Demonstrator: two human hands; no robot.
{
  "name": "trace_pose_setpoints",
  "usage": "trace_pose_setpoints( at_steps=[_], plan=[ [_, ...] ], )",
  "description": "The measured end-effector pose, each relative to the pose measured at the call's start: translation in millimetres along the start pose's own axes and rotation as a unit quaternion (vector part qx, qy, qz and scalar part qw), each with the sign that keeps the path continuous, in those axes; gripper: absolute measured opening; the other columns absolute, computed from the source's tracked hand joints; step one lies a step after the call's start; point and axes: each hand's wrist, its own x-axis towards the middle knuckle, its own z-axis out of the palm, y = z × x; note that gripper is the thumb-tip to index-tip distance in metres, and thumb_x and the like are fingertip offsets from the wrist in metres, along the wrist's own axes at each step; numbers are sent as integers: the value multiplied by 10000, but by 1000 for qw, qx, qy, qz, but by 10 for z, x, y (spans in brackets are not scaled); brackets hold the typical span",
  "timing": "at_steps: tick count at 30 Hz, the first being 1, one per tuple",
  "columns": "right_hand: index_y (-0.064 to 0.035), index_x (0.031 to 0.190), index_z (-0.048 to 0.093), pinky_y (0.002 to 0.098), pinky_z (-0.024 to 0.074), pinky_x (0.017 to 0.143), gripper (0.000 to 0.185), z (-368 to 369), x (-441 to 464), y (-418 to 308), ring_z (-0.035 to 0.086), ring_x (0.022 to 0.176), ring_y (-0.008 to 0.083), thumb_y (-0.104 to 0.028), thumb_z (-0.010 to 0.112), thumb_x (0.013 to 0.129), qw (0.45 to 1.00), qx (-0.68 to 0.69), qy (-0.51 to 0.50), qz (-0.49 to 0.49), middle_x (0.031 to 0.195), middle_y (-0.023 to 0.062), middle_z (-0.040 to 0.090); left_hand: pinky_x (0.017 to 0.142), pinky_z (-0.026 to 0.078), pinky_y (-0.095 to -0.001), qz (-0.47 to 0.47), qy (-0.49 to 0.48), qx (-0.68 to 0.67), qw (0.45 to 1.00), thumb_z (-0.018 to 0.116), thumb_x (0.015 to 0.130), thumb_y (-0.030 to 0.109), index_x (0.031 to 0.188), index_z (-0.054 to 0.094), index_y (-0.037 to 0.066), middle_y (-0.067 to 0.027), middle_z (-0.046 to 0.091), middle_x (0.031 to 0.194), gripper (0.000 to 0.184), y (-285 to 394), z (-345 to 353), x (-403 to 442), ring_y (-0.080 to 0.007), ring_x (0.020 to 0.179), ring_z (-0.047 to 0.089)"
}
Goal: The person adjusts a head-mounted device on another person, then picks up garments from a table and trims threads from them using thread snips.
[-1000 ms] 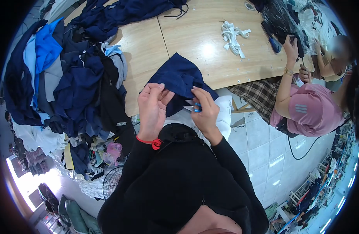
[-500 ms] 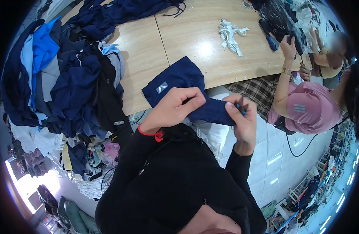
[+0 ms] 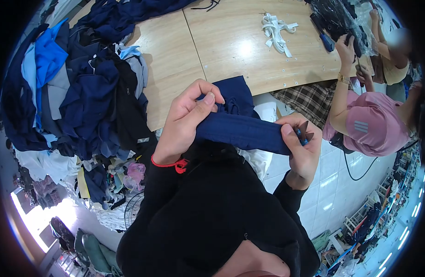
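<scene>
A navy blue garment (image 3: pixel 244 131) is stretched in a flat, band-like strip between my two hands. Its remaining cloth hangs behind the strip against the table edge. My left hand (image 3: pixel 182 120) pinches the strip's left end, thumb and fingers closed. At the other end my right hand (image 3: pixel 304 152) grips the cloth under its thumb. Tucked in that same hand is a small pair of thread snips (image 3: pixel 304 134), blue with dark pointed blades sticking out above the palm. The white patch seen earlier on the garment is now hidden.
A wooden table (image 3: pixel 166 60) spans the front. On it lie white straps (image 3: pixel 278 34) and a navy garment pile (image 3: pixel 124 18). Heaped clothes (image 3: pixel 90 92) stand at left. A co-worker in a pink shirt (image 3: pixel 371 122) sits at right, handling dark plastic-wrapped goods (image 3: pixel 334 21).
My left hand has moved left and slightly up along the garment, and my right hand right and down. A longer strip now shows between them. The snips' blades have come into view.
</scene>
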Motion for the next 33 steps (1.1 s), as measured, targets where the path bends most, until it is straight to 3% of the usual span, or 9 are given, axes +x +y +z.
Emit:
trace_pose_setpoints(
  at_steps=[6,9,12,15,18,21,24,27,33],
  plan=[
    [34,1011,764,226,444,747,138,-28,0,85,613,787,66,-73,678,1001,1000,-5,5,-1,854,19,728,922,431,-264,-34,-14,-20,999,555,1120,234,1101,635,62,17,640,1071,191,-4,-19,11,-83,951,533],
    [35,1011,761,225,442,748,138,-42,7,105,607,787,62,-76,680,1004,1000,-4,10,0,849,15,722,698,417,-182,-9,13,2,1000,543,1134,216,1118,610,56,33,624,820,175,-47,59,61,-11,757,580],
    [33,1010,758,224,438,746,133,-31,35,116,596,783,57,-75,680,1006,1000,-11,12,-3,843,8,715,712,422,-177,-11,-8,16,1000,546,1133,218,1119,618,57,24,638,870,177,-65,27,102,-9,776,586],
    [27,1007,758,221,435,748,126,-32,53,135,587,781,54,-73,681,1007,1000,-21,16,1,842,5,711,844,421,-236,-36,-21,11,999,551,1122,214,1121,635,67,26,628,1063,170,-66,21,131,-48,861,500],
    [23,1003,759,222,430,746,120,-43,66,144,579,777,53,-69,682,1005,1000,-21,23,6,841,3,707,723,365,-211,-35,-31,33,998,566,1118,195,1128,633,61,41,600,1000,150,-129,38,162,-14,756,432],
    [22,1000,760,224,425,736,116,-70,77,168,571,769,53,-61,680,1003,999,-20,28,10,839,1,702,735,415,-194,-60,-33,44,997,594,1102,214,1099,631,60,31,604,894,159,-158,39,203,-14,792,557],
    [22,1001,761,223,418,722,113,-109,123,199,566,765,51,-54,678,1001,999,-20,34,5,834,-1,698,741,419,-191,-65,-25,39,997,603,1098,208,1099,630,59,32,606,899,152,-155,96,229,-14,789,554],
    [23,1000,761,221,413,712,109,-146,161,201,563,765,51,-45,675,1000,999,-18,36,5,830,-1,696,630,260,-212,-53,-18,32,998,587,1109,177,1133,623,52,88,495,824,133,-190,142,271,12,672,338],
    [31,996,759,220,432,727,113,-192,185,233,587,776,54,-24,661,1002,999,-20,34,10,838,10,712,620,246,-227,-50,-24,46,997,581,1114,184,1133,620,58,99,469,810,134,-185,129,305,11,665,323]
  ],
)
